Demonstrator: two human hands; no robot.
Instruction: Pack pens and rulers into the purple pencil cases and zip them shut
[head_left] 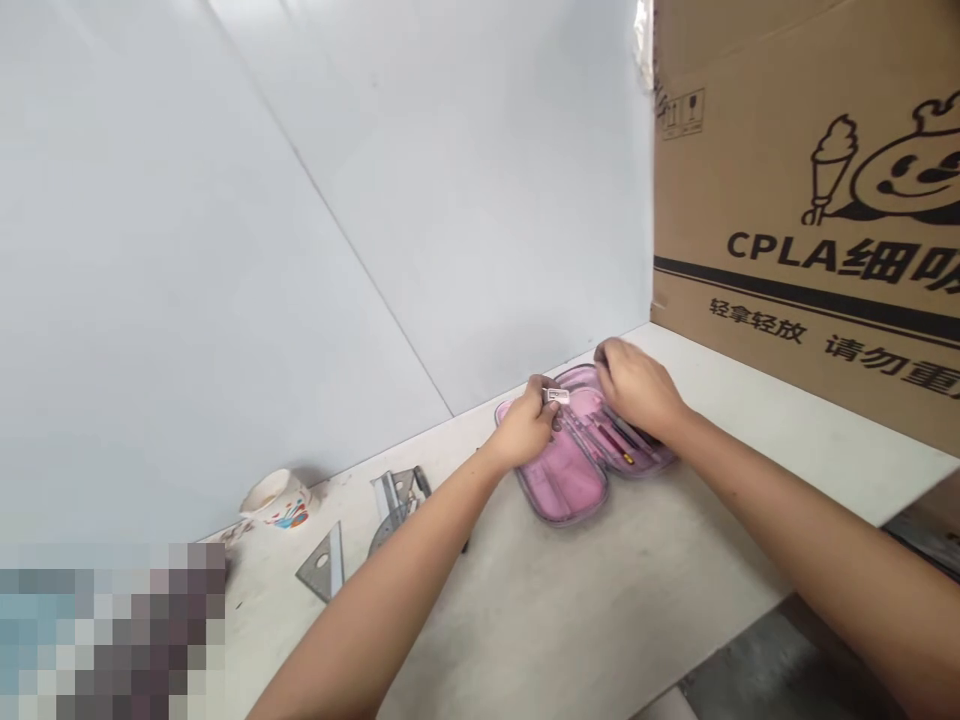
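Observation:
A pink zip pencil case (564, 475) lies open on the table, its two halves spread and its grey edging showing. My left hand (527, 425) is shut on a small white item (556, 396) with a printed label, held just over the case's middle. My right hand (634, 390) curls over the far rim of the case. Several pens or pencils (624, 437) lie in the right half, partly hidden by that hand.
The pale table (570, 610) meets a white wall (315, 220). A large cardboard box (810, 220) stands at the right. At the left are a white cup (276, 500), a set square (322, 564), and a protractor with another ruler (394, 512). The lower left corner is pixelated.

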